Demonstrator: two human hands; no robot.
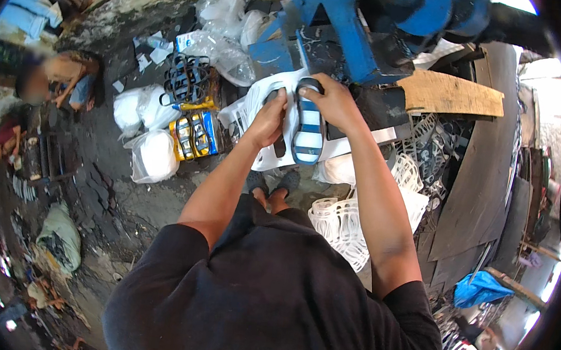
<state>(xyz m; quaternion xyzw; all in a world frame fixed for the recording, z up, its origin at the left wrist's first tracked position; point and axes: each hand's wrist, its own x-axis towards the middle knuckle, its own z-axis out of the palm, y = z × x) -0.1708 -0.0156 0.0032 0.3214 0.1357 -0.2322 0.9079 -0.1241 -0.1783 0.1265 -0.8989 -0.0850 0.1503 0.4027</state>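
A sole-shaped cutting die (308, 136) with a dark rim and crossbars stands on a white sheet (270, 159), its white showing between the bars. My right hand (332, 102) is closed on the far end of the die, thumb on top. My left hand (269, 122) lies just left of the die, closed on the white sheet beside a dark cut-out gap; its fingertips are partly hidden. Right beyond both hands looms a blue press machine (366, 39).
More cutting dies (187, 79) and a yellow-blue box (195, 134) sit at left, near white plastic-wrapped bundles (153, 156). White cut-out scrap sheets (341, 226) hang at right, below a wooden board (451, 95). Another person (72, 77) sits at far left.
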